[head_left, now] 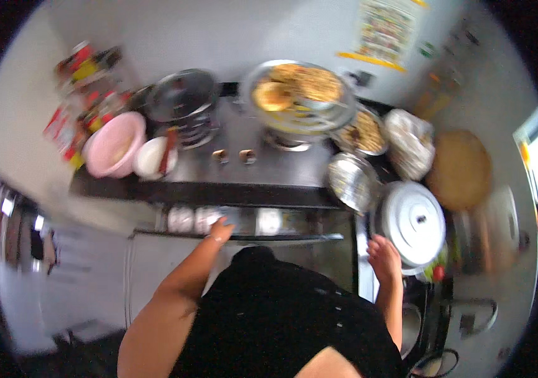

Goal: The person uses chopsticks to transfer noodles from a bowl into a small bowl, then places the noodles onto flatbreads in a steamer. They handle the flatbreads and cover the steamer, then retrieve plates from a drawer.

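My left hand point(220, 229) reaches over the front edge of a pulled-out drawer point(294, 238) below the counter. Its fingers stretch forward, blurred, beside white bowls point(182, 220) lying in the drawer; I see nothing held. Another round white dish point(269, 221) sits farther right in the same drawer. My right hand point(384, 253) hovers by the near left side of a big pot with a pale lid point(415, 220). Its fingers look bent, but blur hides whether they touch anything.
A stove point(243, 167) carries a dark pan point(184, 94) and a large tray of flatbreads point(303, 85). A pink basin point(114, 145) and white bowl point(149, 157) stand left. Rightward are a metal lid point(351, 181), a plastic bag point(410, 145) and a round board point(461, 170).
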Demonstrator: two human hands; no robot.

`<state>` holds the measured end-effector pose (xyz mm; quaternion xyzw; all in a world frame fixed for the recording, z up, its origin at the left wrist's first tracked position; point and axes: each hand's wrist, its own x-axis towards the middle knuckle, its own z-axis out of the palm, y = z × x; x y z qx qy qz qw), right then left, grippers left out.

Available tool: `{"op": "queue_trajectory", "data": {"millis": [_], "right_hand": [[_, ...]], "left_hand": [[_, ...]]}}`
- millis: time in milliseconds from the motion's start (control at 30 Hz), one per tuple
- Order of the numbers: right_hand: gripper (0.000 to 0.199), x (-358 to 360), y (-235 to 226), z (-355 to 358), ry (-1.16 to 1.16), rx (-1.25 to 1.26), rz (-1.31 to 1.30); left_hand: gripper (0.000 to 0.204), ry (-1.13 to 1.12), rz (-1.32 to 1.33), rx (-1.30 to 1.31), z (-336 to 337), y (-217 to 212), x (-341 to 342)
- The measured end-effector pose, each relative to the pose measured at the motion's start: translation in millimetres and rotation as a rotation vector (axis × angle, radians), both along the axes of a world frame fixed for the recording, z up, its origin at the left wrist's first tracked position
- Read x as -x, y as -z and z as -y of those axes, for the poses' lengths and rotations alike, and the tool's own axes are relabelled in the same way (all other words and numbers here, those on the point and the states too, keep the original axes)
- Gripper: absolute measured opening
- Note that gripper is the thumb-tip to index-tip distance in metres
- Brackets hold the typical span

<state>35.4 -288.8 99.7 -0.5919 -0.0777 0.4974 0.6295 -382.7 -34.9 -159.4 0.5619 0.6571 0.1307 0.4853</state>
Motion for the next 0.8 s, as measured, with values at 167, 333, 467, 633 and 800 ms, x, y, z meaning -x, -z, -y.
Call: {"op": "queue_trajectory", "data": {"millis": [167, 333, 467, 633, 800], "right_hand": [[0.023, -55.6, -10.5, -16.4, 0.187, 0.081, 0.323], [0.031, -118.6, -10.2, -29.0, 0.169, 0.619, 1.472], [0.039, -142.0, -4.5, -34.4, 0.171, 0.849, 1.716], [0.029, -168.6, 2.3, -49.0, -0.04, 1.097, 1.564], [0.03, -178.3, 0.7, -52.8, -0.016, 1.19, 1.623]], "left_hand": [[0.056, 0.013, 0.128, 0.156, 5.1, -42.8, -7.7], [0.056, 0.143, 0.142, 0.209, -17.6, -13.1, 19.7], [0.055, 0.3, 0.006, 0.013, -41.7, -5.0, 30.9], [0.045, 0.51, -0.122, -0.144, -67.9, -16.5, 42.2], [0.041, 0.297, -0.074, 0.04, -66.6, -19.7, 37.0]]}}
